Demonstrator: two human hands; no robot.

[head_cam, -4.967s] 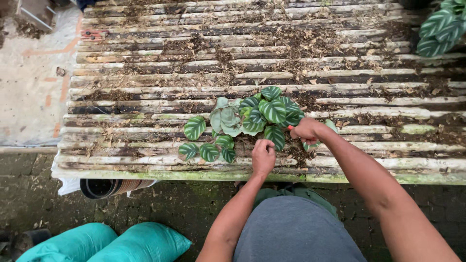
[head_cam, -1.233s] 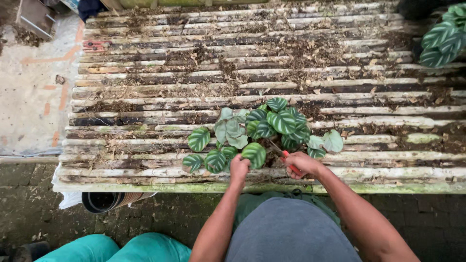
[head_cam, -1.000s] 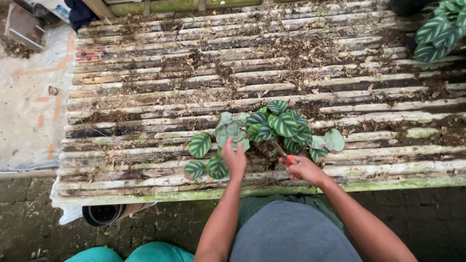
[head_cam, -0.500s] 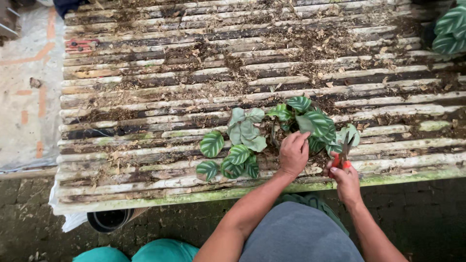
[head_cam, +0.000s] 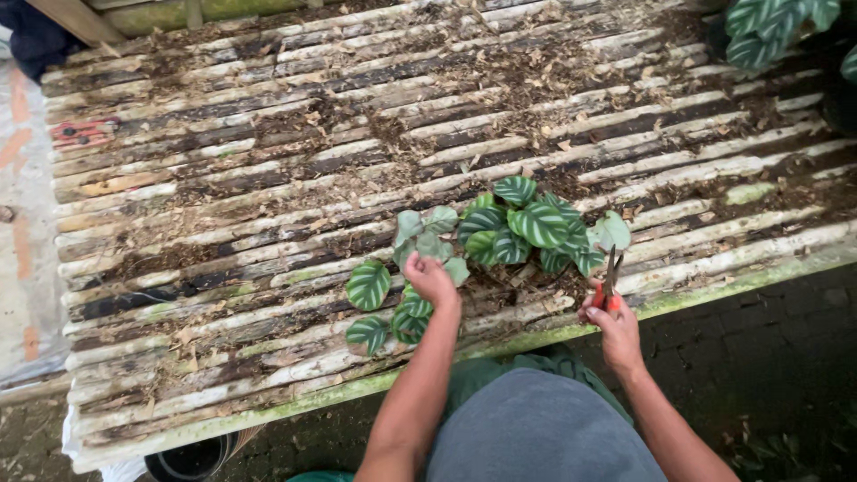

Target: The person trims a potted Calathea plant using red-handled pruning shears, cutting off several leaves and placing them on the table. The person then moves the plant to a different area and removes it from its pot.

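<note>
- We have the striped-leaf plant [head_cam: 500, 241] lying on the slatted bamboo bench [head_cam: 223, 178], near its front edge and a little right of centre, roots and loose soil spread under the leaves.
- Our left hand [head_cam: 430, 278] is closed around a stem or small clump among the leaves on the plant's left side; what exactly the fingers pinch is hidden by the hand itself.
- Our right hand [head_cam: 614, 323] is clenched on the red handles of the pruning shears [head_cam: 611, 277], blades pointing up and away from us, just right of the plant's right-hand leaves.
- Risk: the blades stand close to a pale leaf [head_cam: 612, 230]. A careless closing there would nick healthy foliage rather than the part we mean to cut.
- Risk: the left hand sits in the foliage. If the shears cross toward it while leaves hide the fingers, we could cut ourselves.
- Risk: pulling too hard with the left hand could tear a stem from the root clump instead of parting it cleanly.
- Risk: the bench has gaps between slats and the plant lies near the front edge, so loosened pieces or soil could slip through or fall toward the dark pot [head_cam: 192, 460] below at the left.
</note>
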